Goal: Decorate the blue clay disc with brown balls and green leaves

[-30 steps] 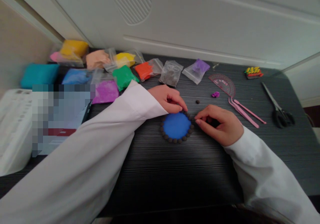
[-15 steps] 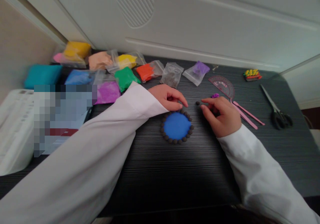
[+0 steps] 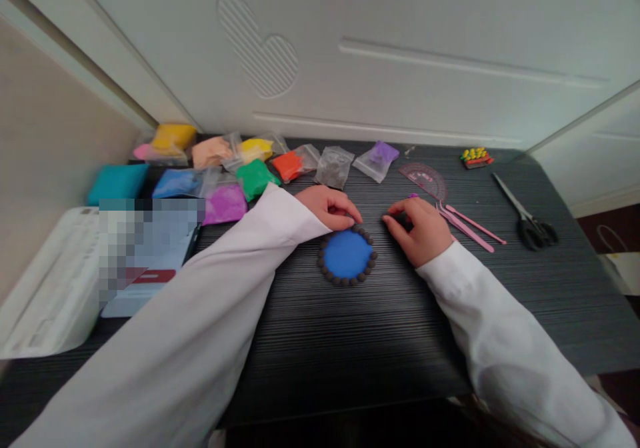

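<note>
Left hand [image 3: 330,207] at the dark-beaded rim of the blue disc [image 3: 347,255]

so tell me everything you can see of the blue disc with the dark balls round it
The flat, round blue disc looks like smooth, matte modelling clay. Small dark brown or black balls line its rim, packed closely along the bottom, with a slight gap at the right. It lies flat on the black, grained table. The left hand is at its upper edge, hiding part of the rim; whether the fingertips touch it is unclear. The right hand is apart from it.
</note>
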### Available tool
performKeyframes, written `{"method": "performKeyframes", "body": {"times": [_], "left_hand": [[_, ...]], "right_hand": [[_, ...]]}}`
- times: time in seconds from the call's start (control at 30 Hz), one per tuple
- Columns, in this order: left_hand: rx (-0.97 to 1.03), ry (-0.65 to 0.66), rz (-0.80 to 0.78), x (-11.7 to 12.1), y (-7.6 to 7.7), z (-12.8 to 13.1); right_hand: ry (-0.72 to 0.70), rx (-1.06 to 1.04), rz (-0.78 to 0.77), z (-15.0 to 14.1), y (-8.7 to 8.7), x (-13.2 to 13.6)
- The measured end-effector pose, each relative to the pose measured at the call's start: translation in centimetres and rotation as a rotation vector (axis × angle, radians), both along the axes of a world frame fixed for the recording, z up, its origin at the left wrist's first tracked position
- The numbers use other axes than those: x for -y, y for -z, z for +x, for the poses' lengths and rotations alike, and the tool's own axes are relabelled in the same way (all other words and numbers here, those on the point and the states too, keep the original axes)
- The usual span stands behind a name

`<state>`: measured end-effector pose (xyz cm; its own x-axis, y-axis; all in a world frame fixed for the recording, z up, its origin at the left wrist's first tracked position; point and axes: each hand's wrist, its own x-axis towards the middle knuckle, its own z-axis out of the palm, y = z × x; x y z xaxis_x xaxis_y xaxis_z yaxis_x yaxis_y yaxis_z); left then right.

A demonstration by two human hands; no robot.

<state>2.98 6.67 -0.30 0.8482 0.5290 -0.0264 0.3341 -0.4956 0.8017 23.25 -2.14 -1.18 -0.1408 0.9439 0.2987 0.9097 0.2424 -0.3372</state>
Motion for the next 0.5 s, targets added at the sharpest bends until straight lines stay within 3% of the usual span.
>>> {"method": "performKeyframes", "body": {"times": [0.33, 0.5], "left_hand": [[-0.033, 0.051, 0.143, 0.01, 0.03, 0.17], [-0.002, 0.047, 0.094, 0.09, 0.39, 0.14]], "right_hand": [[-0.092, 0.001, -0.03, 0.04, 0.21, 0.08], [-0.084, 0.013, -0.038, -0.04, 0.25, 0.17]]}}
